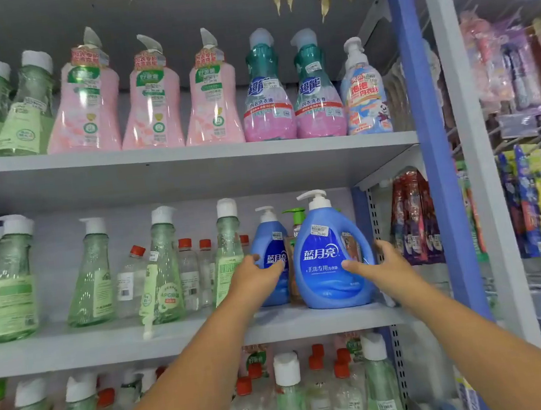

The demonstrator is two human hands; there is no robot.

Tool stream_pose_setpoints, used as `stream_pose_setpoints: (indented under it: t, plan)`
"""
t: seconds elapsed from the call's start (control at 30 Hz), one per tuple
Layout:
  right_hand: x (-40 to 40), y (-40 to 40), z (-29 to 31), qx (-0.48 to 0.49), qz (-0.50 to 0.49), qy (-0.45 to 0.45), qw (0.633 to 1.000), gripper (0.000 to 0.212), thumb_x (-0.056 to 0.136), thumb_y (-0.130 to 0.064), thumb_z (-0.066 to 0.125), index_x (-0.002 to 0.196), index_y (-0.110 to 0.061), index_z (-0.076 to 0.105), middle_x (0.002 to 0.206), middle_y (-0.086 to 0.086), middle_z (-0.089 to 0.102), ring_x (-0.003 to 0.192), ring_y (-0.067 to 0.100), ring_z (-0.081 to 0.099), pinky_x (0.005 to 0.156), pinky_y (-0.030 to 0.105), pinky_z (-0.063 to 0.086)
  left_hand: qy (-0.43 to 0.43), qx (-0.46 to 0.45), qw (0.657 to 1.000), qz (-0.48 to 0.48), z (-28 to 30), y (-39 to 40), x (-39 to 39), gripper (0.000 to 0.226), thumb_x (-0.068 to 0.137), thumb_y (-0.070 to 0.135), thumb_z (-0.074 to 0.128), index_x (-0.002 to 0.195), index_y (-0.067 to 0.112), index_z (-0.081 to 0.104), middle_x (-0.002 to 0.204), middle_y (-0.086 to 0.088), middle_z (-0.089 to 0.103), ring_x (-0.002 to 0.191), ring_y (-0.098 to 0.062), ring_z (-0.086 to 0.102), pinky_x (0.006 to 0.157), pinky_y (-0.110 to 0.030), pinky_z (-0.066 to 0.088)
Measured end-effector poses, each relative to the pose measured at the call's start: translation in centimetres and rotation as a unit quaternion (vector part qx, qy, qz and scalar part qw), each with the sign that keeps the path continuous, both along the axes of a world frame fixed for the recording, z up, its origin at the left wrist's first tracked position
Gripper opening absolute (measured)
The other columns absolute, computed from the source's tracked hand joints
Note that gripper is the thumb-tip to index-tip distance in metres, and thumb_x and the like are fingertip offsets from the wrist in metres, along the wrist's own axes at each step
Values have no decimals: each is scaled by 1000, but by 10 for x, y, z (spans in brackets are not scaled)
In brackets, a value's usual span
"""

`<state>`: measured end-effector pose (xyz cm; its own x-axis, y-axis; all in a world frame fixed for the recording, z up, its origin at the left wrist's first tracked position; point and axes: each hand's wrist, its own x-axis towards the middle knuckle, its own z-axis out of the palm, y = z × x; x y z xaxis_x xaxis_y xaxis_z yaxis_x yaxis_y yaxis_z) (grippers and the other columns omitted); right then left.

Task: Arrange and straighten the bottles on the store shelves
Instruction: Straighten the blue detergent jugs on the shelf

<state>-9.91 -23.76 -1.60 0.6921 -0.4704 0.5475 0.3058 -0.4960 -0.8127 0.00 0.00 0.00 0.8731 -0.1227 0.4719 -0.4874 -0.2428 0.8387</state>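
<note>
Grasps large blue bottle [321,253] with right grip [383,262]; seemingly clasps smaller blue bottle [271,238], at its nine o'clock, with left grip [253,276].

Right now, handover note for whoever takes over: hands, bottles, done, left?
Left hand grips the smaller blue plastic pump bottle; right hand grips the large blue handled detergent jug.
Both stand upright at the right end of the grey metal middle shelf, jug nearer the front, labels out.
Done: the top-shelf row of pink pump bottles looks lined up.
Left: settle the two blue bottles, then face the clear green conical bottles on that shelf, whose labels point different ways.
</note>
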Motion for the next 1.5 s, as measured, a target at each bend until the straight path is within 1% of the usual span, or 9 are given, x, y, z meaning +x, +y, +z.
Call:
stream_pose_setpoints:
  t: [0.07,0.17,0.4,0.6,0.77,0.93,1.13,1.37,1.5]
  plan:
    - [5,1,2,25,50,-10,998,79,71,-42,92,136,-24,51,139,1,60,113,18,68,81,31,58,8,-4,1000,18,4,-1,7,61,95,32,69,148,9,48,122,-8,62,106,-27,64,65,-27,50]
    - [10,-3,2,1,139,30,990,56,75,-35,90,121,-17,65,109,3,78,96,21,76,85,39,63,15,12,999,35,6,-5,27,46,93,27,70,132,5,61,116,-12,68,104,-31,67,86,-40,60]
    - [12,-8,-1,11,200,-3,980,33,76,-26,91,103,-18,73,94,1,81,77,14,78,47,18,53,51,22,998,19,7,-12,61,63,88,32,81,138,6,52,131,-13,65,104,-29,63,80,-35,51]
    - [17,-12,0,18,216,8,976,41,54,-47,99,88,-37,78,100,-1,81,91,20,78,78,40,65,8,115,992,53,9,-15,62,65,83,41,85,133,10,57,121,-11,68,90,-25,59,72,-31,48]
    - [12,-8,-1,39,207,46,976,76,52,-50,101,117,-25,71,106,0,80,96,26,78,96,68,52,13,94,995,41,11,-10,49,67,83,35,86,136,8,56,131,-14,67,107,-29,66,89,-38,56]
    - [8,-11,-1,49,222,57,972,79,48,-50,102,116,-19,73,105,3,80,96,22,78,79,36,63,24,60,997,46,10,16,33,59,80,27,89,127,6,61,120,-11,70,102,-30,69,83,-38,58]
    - [-10,-11,-1,59,264,49,961,75,56,-43,99,120,-15,71,113,8,78,103,26,76,82,34,62,17,-17,998,59,0,56,-4,71,68,41,94,115,20,46,107,3,63,86,-11,63,62,-30,52]
    - [-27,4,-4,58,238,49,968,96,38,-52,102,120,-11,70,108,7,79,99,27,77,95,46,58,-19,-83,996,35,-10,60,-38,69,67,37,97,122,22,57,116,-1,72,101,-22,72,88,-46,62]
    - [-39,22,-4,54,248,42,966,67,52,-44,99,108,-15,77,102,5,81,94,24,78,87,40,60,-31,-99,995,15,-13,85,-75,58,65,43,96,108,34,58,108,7,75,94,-14,75,83,-41,64]
